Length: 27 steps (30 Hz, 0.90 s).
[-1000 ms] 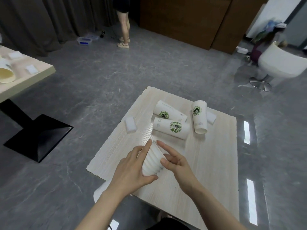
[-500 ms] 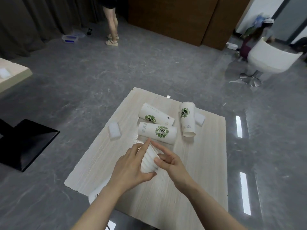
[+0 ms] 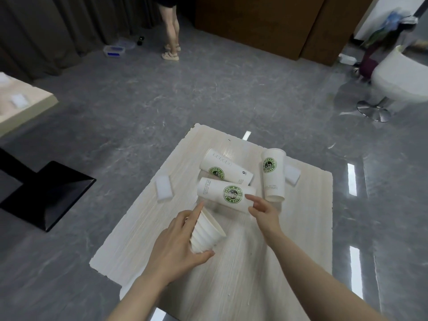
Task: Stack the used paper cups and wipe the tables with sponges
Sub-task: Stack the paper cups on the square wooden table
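Head view: light wood table (image 3: 308,218).
Left sponge (image 3: 164,188): flat by left edge.
Left hand (image 3: 178,245): wrapped round stack of white cups (image 3: 206,231), rims up-right.
Nearest logo cup (image 3: 225,195): on side, axis left-right.
Right hand (image 3: 264,212): relaxed, fingers straight, forefinger beside its rim; contact unclear.

— Any writing you can read?
— "ENJOY LIFE COFFEE" circles the green badge on the tall cup (image 3: 273,174) near the table's (image 3: 308,228) far right corner. The other cups' print is too blurred.

head: 1 view | faces forward-down | close over table (image 3: 301,228) | wide-angle
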Motion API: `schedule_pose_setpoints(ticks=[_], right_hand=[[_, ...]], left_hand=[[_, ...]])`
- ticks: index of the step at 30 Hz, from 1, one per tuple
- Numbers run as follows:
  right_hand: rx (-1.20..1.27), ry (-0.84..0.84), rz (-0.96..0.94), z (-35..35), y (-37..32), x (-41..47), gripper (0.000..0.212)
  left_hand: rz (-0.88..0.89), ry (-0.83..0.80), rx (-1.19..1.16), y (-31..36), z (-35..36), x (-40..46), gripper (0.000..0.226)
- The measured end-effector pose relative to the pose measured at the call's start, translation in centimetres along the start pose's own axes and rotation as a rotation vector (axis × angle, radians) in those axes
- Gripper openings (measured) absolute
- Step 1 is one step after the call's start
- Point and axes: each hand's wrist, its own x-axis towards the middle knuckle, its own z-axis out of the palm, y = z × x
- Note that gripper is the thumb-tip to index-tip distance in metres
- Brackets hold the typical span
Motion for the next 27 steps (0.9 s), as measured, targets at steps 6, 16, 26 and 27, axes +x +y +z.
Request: schedule_pose_setpoints(ticks=[6, 16, 26, 27], right_hand=[[-0.004, 0.059, -0.034, 0.6, 0.0, 0.0, 0.037], [0.149, 0.079, -0.137, -1.1, -2.2, -4.0, 0.048], [0.233, 0.078, -0.348, -2.2, -5.4, -7.7, 0.043], [0.237, 0.072, -0.353, -2.2, -5.5, -8.0, 0.042]], left_hand=[[-0.026, -0.017, 0.021, -0.7, -0.1, -0.3, 0.103], [-0.008, -0.03, 0.018, -1.4, -0.6, -1.1, 0.101], [-0.008, -0.036, 0.093, -2.0, -1.4, -2.7, 0.102], [-0.01, -0.037, 0.097, -2.1, -1.5, -2.8, 0.102]])
